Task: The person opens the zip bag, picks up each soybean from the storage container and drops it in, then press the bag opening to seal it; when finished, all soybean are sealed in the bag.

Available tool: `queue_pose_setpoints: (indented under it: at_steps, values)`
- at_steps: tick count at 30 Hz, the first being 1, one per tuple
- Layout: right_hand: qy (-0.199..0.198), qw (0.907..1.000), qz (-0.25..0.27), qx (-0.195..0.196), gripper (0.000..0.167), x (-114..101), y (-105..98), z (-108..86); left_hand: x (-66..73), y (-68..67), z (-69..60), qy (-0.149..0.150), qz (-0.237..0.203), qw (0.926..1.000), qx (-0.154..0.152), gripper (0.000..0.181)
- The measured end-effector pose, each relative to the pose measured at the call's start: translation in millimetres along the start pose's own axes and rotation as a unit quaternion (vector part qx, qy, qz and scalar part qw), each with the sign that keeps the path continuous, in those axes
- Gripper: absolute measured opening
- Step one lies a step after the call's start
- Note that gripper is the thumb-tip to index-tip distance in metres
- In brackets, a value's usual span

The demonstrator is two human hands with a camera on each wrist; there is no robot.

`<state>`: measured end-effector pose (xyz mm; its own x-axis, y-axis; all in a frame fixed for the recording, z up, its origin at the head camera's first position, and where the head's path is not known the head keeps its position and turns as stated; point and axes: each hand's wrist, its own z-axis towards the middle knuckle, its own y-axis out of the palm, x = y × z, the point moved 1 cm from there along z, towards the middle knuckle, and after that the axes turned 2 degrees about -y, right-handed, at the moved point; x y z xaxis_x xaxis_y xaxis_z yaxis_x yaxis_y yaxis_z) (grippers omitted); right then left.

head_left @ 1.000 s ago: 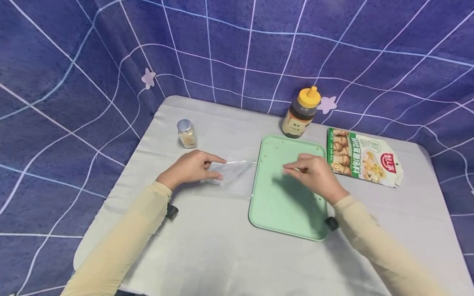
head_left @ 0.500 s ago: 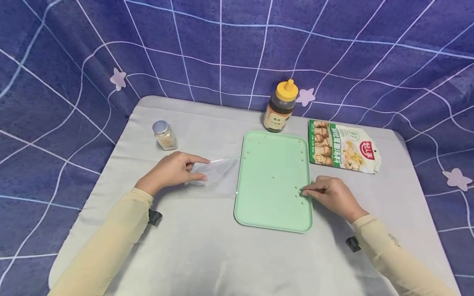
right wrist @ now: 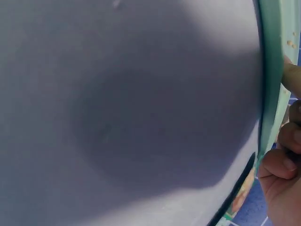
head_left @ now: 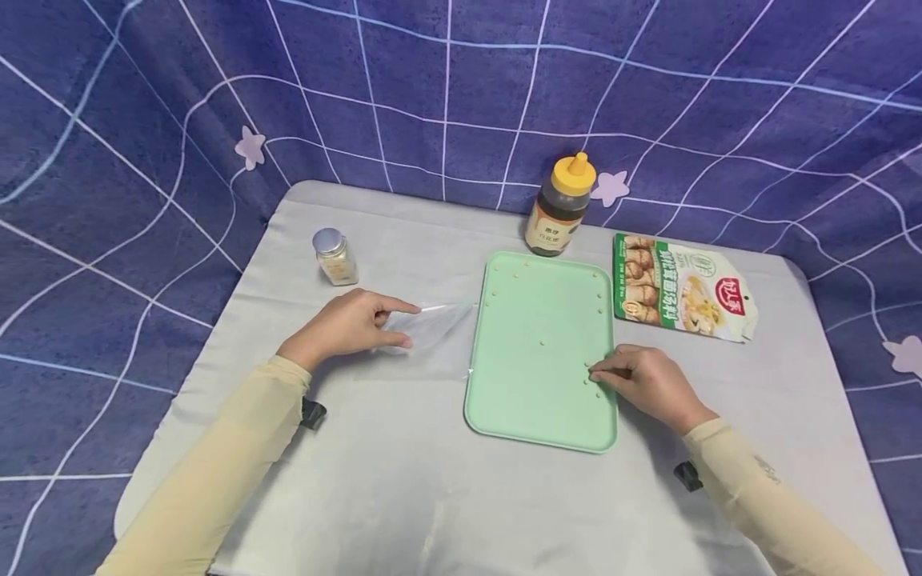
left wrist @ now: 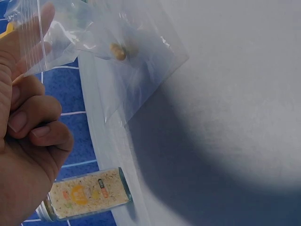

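Head: spreads left hand (head_left: 358, 324) thumb and index apart at mouth of clear bag (head_left: 435, 336), just left of green tray (head_left: 536, 396). Rests right hand (head_left: 651, 384) at tray's right edge, thumb and index together among small yellow pieces (head_left: 597, 394); cannot tell if pinching one.
Left wrist: shows tan piece (left wrist: 117, 52) inside bag, jar (left wrist: 89, 194) beyond hand.
Right wrist: shows fingers (right wrist: 291, 77) over tray rim, hides fingertip contact.

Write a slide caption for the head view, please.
Left hand holds clear bag open, right hand at bits on green tray.
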<state>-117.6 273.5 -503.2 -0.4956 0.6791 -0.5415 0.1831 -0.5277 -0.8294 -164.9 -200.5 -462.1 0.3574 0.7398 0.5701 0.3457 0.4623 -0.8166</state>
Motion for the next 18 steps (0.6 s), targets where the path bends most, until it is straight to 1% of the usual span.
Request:
queue_pose_setpoints:
  at_steps: [2, 4, 6, 8, 10, 13, 15, 18]
  values:
    - [-0.008, 0.9998, -0.001, 0.016, 0.014, -4.5, -4.8, 4.6, 0.8, -1.1, -0.1, 0.001, 0.002, 1.0, 0.002, 0.051]
    - [-0.02, 0.9991, 0.004, 0.038, 0.013, -15.6, -10.2, 14.4, 1.8, -2.6, 1.6, 0.0, 0.006, 1.0, 0.005, 0.051]
    - [-0.043, 0.9971, 0.013, 0.061, 0.013, -34.8, -13.6, 30.8, 3.6, -4.0, 4.6, -0.001, 0.011, 0.9999, 0.006, 0.051]
    - [-0.076, 0.9941, 0.029, 0.071, 0.013, -61.1, -11.8, 53.0, 4.8, -3.8, 6.6, -0.003, 0.012, 0.9999, 0.007, 0.051]
    - [-0.113, 0.9904, 0.045, 0.066, 0.012, -90.3, -4.5, 78.1, 5.9, -2.3, 7.7, -0.002, 0.014, 0.9999, 0.005, 0.051]
    - [-0.163, 0.9844, 0.054, 0.039, 0.009, -128.6, 12.9, 113.6, 6.5, 0.2, 7.5, 0.003, 0.02, 0.9998, 0.002, 0.053]
    - [-0.184, 0.9821, 0.039, 0.019, 0.009, -146.9, 26.0, 133.9, 6.3, 0.1, 6.3, 0.005, 0.026, 0.9997, 0.003, 0.053]
    - [-0.193, 0.9811, 0.001, -0.003, 0.008, -162.2, 42.4, 155.6, 5.0, -2.9, 3.5, 0.004, 0.039, 0.9992, 0.006, 0.053]
